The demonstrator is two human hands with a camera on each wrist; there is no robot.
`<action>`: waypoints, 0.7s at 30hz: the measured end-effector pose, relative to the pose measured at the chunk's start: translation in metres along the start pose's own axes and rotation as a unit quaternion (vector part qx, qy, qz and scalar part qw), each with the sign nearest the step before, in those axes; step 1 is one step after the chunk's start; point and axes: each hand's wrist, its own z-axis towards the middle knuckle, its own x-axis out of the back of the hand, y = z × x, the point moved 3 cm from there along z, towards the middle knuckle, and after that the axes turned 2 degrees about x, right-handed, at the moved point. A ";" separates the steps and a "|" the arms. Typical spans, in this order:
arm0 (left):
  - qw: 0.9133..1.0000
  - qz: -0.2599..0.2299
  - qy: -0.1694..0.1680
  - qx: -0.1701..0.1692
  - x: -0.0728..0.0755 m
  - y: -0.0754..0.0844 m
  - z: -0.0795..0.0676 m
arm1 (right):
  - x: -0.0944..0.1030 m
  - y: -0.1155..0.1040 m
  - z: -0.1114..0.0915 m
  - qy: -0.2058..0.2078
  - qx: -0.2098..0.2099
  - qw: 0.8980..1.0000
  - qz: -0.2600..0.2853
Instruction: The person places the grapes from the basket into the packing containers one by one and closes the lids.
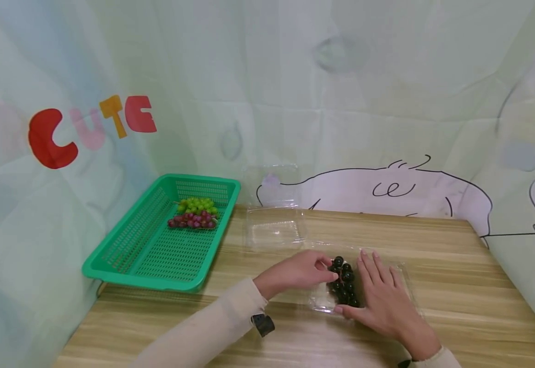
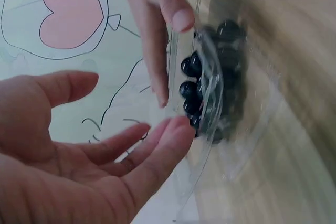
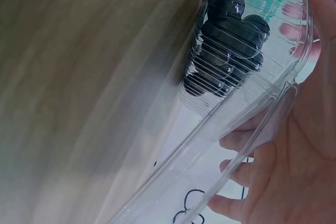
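Note:
A bunch of black grapes (image 1: 343,286) lies in a clear plastic clamshell box (image 3: 273,90) on the wooden table. At its left side is my left hand (image 1: 305,269), fingertips right at the grapes, thumb and fingers apart with nothing between them in the left wrist view. Across the box's right part, my right hand (image 1: 384,299) rests with its fingers straight and its thumb at the near edge. Seen from the right wrist, that palm lies along the clear plastic wall, and the grapes show through the ribbed side.
On the left stands a green plastic basket (image 1: 148,283) with green grapes (image 1: 198,205) and red grapes (image 1: 193,221) inside. Another clear box (image 1: 274,230), its lid raised, is at the table's back edge. Printed fabric walls (image 1: 267,76) surround the table.

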 end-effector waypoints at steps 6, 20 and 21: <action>0.999 0.026 0.006 -0.026 0.018 0.002 -0.002 | 0.000 0.000 0.000 0.001 0.002 1.000 0.000; 0.995 0.077 0.043 -0.037 0.057 0.004 -0.015 | -0.001 0.001 0.000 -0.001 -0.002 1.000 0.003; 0.995 0.077 0.046 -0.036 0.060 0.004 -0.016 | 0.000 0.001 0.000 0.000 -0.002 1.000 0.004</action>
